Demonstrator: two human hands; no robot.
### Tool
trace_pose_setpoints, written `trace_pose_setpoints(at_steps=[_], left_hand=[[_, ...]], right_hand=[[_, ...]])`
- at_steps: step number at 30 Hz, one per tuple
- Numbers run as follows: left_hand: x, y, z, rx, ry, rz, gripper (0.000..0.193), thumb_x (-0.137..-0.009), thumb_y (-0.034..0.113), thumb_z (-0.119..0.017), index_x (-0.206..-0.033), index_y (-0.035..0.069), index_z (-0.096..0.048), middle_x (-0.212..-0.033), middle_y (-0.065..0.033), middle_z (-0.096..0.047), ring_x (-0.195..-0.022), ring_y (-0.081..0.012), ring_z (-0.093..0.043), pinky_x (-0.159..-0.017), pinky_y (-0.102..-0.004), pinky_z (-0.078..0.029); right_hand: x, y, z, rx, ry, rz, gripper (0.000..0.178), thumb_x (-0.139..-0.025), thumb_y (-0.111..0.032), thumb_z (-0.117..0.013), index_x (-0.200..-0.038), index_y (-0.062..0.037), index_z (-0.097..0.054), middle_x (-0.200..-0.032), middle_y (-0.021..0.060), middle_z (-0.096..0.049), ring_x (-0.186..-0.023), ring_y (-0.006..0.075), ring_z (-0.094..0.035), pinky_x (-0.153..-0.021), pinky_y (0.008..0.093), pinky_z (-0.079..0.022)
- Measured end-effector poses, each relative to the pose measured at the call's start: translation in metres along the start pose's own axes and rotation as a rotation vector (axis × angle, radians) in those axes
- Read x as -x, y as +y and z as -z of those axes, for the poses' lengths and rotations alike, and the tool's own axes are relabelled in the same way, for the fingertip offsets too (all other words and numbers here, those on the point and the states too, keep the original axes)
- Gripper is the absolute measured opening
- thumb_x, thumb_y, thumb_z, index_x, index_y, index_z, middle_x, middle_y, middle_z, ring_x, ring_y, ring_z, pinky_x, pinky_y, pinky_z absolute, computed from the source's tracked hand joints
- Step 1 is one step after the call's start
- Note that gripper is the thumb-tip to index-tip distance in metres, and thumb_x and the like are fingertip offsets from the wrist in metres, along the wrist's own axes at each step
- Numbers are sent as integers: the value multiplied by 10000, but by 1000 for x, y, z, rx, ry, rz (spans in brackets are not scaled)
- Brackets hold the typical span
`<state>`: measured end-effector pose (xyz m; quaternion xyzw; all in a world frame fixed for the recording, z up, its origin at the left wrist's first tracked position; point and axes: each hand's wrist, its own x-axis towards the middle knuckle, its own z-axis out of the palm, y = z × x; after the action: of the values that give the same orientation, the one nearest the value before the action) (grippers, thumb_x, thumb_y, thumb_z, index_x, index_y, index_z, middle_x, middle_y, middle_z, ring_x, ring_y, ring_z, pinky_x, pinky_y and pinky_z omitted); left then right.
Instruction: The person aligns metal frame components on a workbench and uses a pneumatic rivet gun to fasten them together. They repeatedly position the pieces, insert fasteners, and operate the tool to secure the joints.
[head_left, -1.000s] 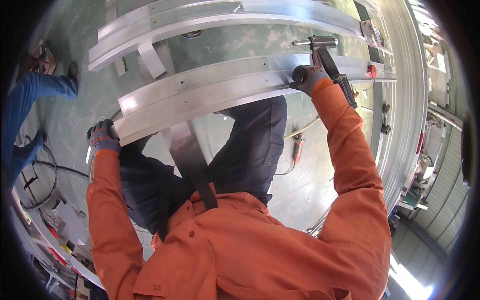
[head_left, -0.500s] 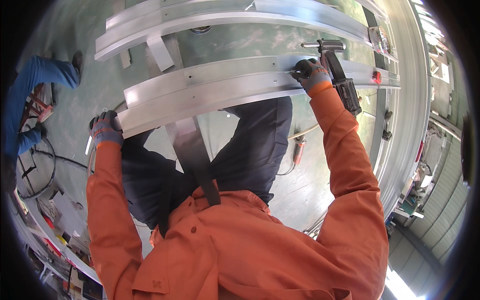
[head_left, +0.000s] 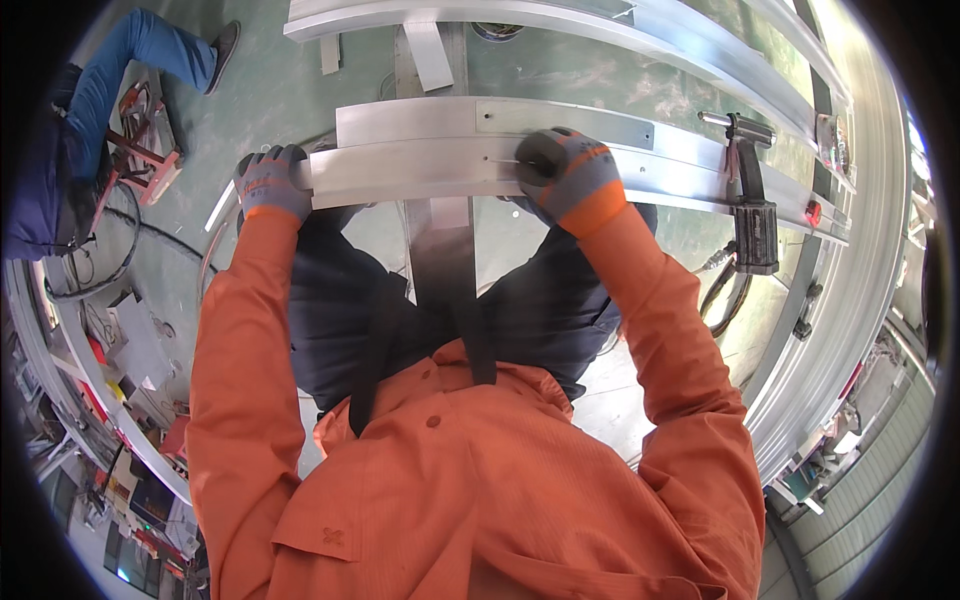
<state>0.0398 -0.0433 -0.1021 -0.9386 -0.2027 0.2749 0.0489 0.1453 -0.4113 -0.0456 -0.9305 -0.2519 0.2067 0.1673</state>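
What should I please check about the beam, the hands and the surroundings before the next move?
1. Left hand at the metal beam: ok; gloved, at its left end.
2. Right hand gloved and at the beam: ok; it is to the right of the left hand.
3. Right hand empty: cannot tell; its curled fingers hide the inside.
4. Beam unobstructed in this view: not ok; the black power tool crosses it at right.
5. Power tool apart from the right hand: ok.
6. Other person's leg away from the beam: ok; it is at upper left.
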Motion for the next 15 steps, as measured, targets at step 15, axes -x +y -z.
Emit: trace_pose_setpoints(at_steps=[15], left_hand=[[5,-3,-8,68,136,-44,578,-693,224,-809,-1242,253,-633,-1298,-75,-632,-1301,-313,-532,-1120,-483,-381]], right_hand=[[-20,-52,6,176,-152,-70,259,-876,-281,-641,-1066,-106,-665,-1099,129,-675,-1029,327,-665,-889,416,-532]])
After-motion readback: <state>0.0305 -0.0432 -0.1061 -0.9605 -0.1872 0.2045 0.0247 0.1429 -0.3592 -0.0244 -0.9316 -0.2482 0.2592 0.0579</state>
